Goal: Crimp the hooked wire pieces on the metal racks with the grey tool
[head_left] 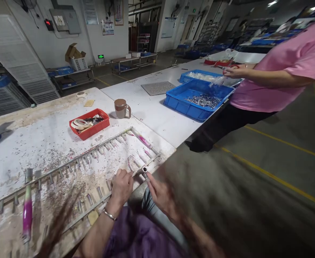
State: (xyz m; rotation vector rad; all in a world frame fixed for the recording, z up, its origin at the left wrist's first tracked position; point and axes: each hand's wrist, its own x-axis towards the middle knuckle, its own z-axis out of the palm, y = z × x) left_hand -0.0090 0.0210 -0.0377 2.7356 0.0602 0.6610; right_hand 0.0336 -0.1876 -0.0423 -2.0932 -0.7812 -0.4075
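Note:
My left hand (122,187) is closed in a fist over the near bar of a long metal frame (94,147) on the table. Whatever lies in its fingers is hidden. My right hand (161,193) is closed around a short metal tube (144,170), whose round hollow end faces up, just right of my left fingertips. Short pegs line the frame, and small pink-and-white pieces with thin wire ends (146,153) sit along its far right part. A magenta-and-green painted rail (27,215) crosses the frame at left.
A red tray (97,126) with tape rolls and tools stands beyond the frame, beside a brown mug (120,108). Scraps litter the white table (46,134). Farther right is a blue crate (183,109) with small shiny parts, where a person in pink (275,82) works.

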